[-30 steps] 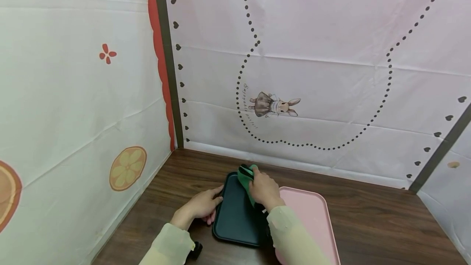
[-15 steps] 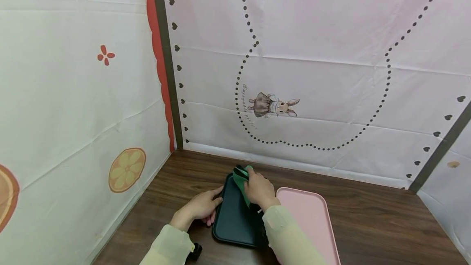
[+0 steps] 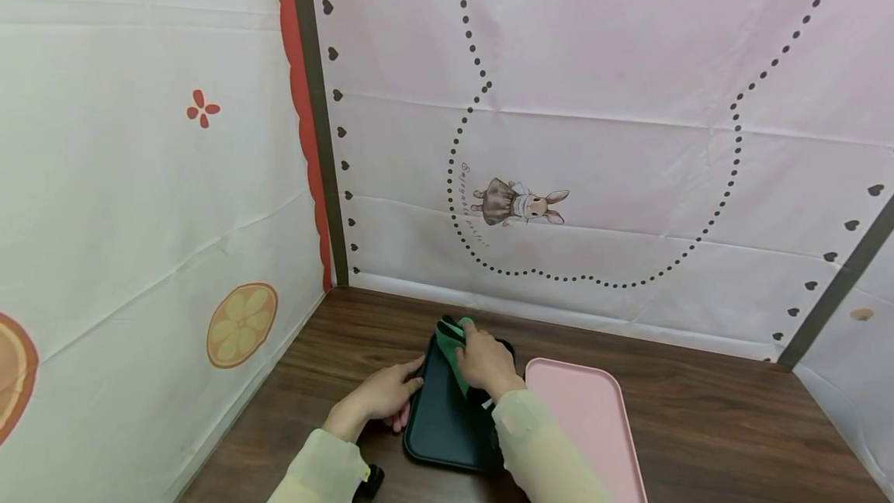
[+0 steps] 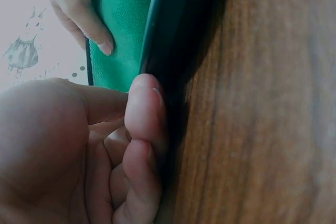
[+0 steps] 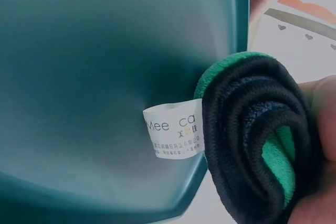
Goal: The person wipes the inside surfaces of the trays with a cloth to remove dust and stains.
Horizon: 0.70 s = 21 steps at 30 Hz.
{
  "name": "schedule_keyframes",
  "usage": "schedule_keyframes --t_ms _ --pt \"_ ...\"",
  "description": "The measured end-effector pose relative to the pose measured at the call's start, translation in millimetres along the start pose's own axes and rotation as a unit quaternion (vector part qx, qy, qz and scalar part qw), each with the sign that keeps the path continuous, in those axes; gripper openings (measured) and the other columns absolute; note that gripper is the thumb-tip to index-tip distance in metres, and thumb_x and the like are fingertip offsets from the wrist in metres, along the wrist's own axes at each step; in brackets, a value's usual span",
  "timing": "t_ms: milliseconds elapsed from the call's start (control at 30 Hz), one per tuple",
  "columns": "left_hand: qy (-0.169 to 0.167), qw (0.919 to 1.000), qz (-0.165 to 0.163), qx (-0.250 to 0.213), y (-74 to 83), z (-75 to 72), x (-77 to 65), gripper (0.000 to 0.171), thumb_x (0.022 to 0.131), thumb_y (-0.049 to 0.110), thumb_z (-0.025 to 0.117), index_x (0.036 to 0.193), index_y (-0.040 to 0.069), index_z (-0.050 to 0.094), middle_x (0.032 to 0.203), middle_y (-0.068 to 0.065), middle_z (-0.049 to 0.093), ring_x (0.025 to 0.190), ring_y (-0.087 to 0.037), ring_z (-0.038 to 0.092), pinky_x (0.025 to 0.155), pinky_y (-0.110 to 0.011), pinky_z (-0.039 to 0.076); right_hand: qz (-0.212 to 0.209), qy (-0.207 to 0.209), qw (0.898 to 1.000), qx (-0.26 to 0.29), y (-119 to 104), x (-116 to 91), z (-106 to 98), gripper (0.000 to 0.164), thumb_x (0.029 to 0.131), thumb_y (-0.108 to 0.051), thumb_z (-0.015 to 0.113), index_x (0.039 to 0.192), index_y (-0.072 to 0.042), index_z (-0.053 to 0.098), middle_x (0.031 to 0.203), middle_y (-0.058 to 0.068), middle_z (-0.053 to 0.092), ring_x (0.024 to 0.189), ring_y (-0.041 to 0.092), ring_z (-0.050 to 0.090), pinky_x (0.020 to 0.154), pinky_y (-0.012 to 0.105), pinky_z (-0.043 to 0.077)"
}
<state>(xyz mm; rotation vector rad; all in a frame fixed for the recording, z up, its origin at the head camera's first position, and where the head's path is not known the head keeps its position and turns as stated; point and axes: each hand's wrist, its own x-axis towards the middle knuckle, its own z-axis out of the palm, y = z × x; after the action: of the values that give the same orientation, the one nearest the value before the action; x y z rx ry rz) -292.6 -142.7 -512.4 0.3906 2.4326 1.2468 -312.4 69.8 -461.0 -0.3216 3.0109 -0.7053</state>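
A dark green rectangular tray [image 3: 447, 429] lies on the table, its inner surface filling much of the right wrist view. My left hand [image 3: 380, 393] holds the tray's left rim, thumb and fingertips at the edge; in the left wrist view the lower fingers [image 4: 139, 177] are curled beside it. My right hand [image 3: 485, 363] grips a folded green cleaning cloth [image 3: 450, 344] with black edging, down on the far left part of the tray. In the right wrist view the cloth's folded layers and a white label [image 5: 173, 132] show. The palm side of my right hand is mostly hidden.
Right of the dark tray lies a pink tray [image 3: 594, 402], partly covered by my right sleeve. Printed fabric walls [image 3: 615, 177] stand behind and to the left of the wooden table [image 3: 726, 425]. A small black object [image 3: 370, 480] sits by the left sleeve.
My right hand has slid the cloth leftward over the tray toward its left rim, uncovering the tray's far right corner. The left hand stays at the rim.
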Motion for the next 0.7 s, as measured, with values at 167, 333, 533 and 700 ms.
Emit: schedule_keyframes --t_ms 167,333,533,700 --pt "0.002 1.0 -0.001 0.002 -0.2 -0.3 -0.9 0.057 0.111 0.028 0.047 0.164 0.013 0.032 0.053 -0.003 0.063 0.04 -0.012 0.059 0.045 -0.031 0.051 -0.009 -0.003 1.0 0.006 -3.2 -0.6 1.6 0.057 0.106 -0.026 0.058 0.158 -0.009 0.042 0.149 0.023 0.056 0.127 0.043 0.062 0.102 0.058 0.052" --pt "0.002 1.0 -0.003 -0.007 1.9 0.8 -2.4 0.056 0.111 0.027 0.048 0.163 0.014 0.033 0.053 -0.004 0.063 0.04 -0.012 0.058 0.045 -0.031 0.05 -0.01 -0.012 1.0 0.002 -7.8 -1.2 1.4 0.057 0.107 -0.028 0.057 0.159 -0.011 0.042 0.149 0.022 0.057 0.126 0.042 0.062 0.102 0.059 0.051" --pt "0.004 0.9999 -0.003 -0.013 2.9 0.9 -2.9 0.056 0.111 0.028 0.048 0.163 0.014 0.033 0.053 -0.004 0.063 0.04 -0.012 0.058 0.044 -0.031 0.05 -0.004 -0.03 1.0 0.003 -8.7 -0.8 3.3 0.057 0.107 -0.031 0.056 0.16 -0.015 0.04 0.151 0.02 0.056 0.128 0.041 0.062 0.103 0.058 0.051" --pt "0.004 0.9999 -0.003 -0.015 3.6 1.2 -4.0 0.056 0.111 0.027 0.048 0.163 0.013 0.034 0.054 -0.005 0.063 0.04 -0.012 0.058 0.044 -0.03 0.05 -0.008 -0.037 0.999 0.009 -8.8 -2.0 4.0 0.058 0.107 -0.031 0.058 0.16 -0.016 0.042 0.139 0.02 0.065 0.107 0.038 0.071 0.089 0.054 0.056"
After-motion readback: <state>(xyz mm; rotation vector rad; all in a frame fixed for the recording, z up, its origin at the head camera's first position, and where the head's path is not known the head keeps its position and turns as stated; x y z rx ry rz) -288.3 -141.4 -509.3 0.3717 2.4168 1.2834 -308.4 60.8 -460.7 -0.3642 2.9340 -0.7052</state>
